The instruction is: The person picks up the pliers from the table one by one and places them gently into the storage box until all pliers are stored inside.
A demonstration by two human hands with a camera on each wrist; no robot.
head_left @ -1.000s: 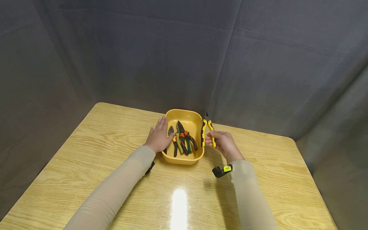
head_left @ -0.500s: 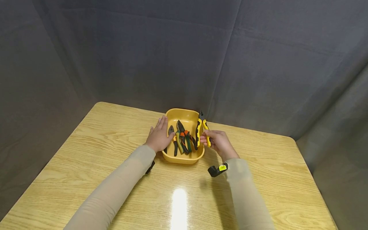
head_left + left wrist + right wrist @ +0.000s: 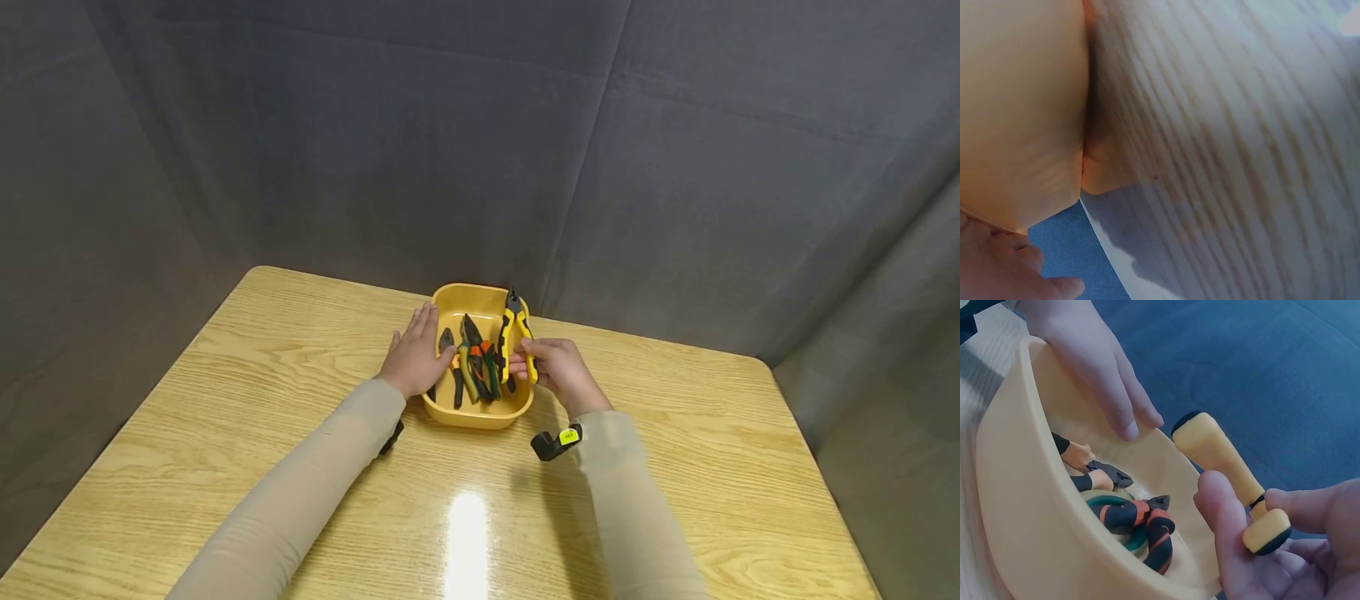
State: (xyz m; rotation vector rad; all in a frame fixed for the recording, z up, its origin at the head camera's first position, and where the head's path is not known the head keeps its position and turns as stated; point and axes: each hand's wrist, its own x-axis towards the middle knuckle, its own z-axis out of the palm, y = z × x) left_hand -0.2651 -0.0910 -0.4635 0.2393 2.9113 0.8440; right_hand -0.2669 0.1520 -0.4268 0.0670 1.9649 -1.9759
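Your right hand [image 3: 553, 371] curls its fingers round the yellow-and-black pliers [image 3: 515, 337], holding them by the handles with the nose pointing away from you, over the right part of the yellow tub [image 3: 480, 417]. Inside the tub lie other pliers: an orange-and-black pair [image 3: 480, 362] and a yellow-handled pair [image 3: 452, 367] further left. Your left hand [image 3: 414, 357] rests flat, fingers straight, against the tub's left rim. The tub sits at the far side of the wooden table [image 3: 225, 375].
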